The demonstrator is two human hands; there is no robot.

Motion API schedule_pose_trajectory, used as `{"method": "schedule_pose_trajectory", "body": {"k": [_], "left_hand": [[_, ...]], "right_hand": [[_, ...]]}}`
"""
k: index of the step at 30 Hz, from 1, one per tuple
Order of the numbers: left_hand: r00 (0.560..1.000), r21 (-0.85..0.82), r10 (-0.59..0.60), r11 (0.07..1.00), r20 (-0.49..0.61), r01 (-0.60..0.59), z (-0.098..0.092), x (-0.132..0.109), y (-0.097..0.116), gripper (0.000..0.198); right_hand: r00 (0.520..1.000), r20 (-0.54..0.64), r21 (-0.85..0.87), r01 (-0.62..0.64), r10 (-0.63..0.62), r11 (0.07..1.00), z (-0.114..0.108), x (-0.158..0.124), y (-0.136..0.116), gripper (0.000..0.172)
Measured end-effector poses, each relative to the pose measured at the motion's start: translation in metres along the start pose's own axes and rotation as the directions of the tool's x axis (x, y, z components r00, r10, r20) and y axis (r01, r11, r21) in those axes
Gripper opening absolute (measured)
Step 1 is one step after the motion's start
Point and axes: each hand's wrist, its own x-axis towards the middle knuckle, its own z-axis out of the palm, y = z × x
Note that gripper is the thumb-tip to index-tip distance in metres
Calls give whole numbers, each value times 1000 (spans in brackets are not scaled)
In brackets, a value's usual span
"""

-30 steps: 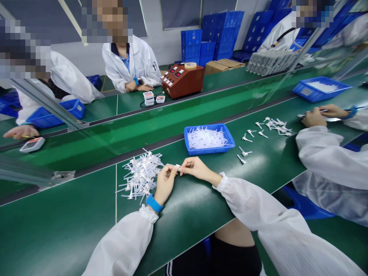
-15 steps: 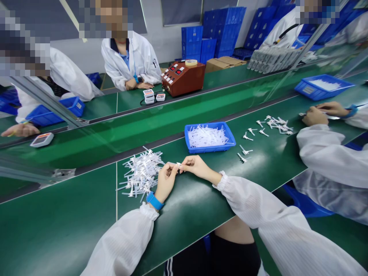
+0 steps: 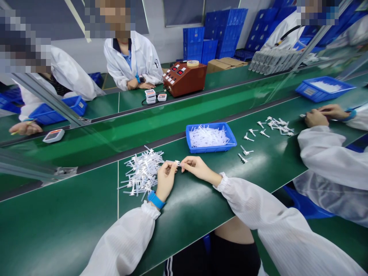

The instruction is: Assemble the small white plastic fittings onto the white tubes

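Over the green bench (image 3: 201, 199), my left hand (image 3: 166, 176) pinches a small white plastic part (image 3: 177, 163) between thumb and fingers. My right hand (image 3: 197, 168) grips the same part from the other side, its fingertips closed on the end. Fingers cover most of the part, so its exact shape is hidden. Just left of my left hand lies a heap of white plastic parts with thin tubes (image 3: 143, 170). Behind my right hand stands a blue tray (image 3: 211, 149) full of thin translucent white tubes.
Several loose white parts (image 3: 278, 125) lie to the right, near a co-worker's hands (image 3: 317, 116). Beyond the bench runs a bright green conveyor strip (image 3: 138, 126). A white-cased device (image 3: 53, 135) sits on it, and a brown control box (image 3: 184, 79) stands farther back.
My fingertips have parted slightly, and more of the white part shows between them. Across the conveyor, the white-cased device has shifted right. The camera view has moved a little.
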Motion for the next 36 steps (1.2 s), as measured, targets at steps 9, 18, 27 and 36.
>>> {"method": "schedule_pose_trajectory", "body": {"k": [9, 18, 27, 36], "left_hand": [[1000, 21, -1, 1000, 25, 1, 0, -1, -2, 22], [1000, 18, 11, 1000, 26, -11, 1, 0, 2, 21], [1000, 12, 6, 1000, 15, -6, 1, -1, 1, 22], [1000, -4, -16, 1000, 12, 16, 3, 1, -1, 23]], "right_hand": [[999, -10, -4, 36, -36, 999, 2, 1, 1, 26], [999, -24, 15, 36, -35, 999, 4, -1, 1, 28], [998, -50, 15, 42, -42, 999, 7, -1, 1, 28], [995, -82, -12, 63, -64, 998, 9, 0, 1, 30]]}}
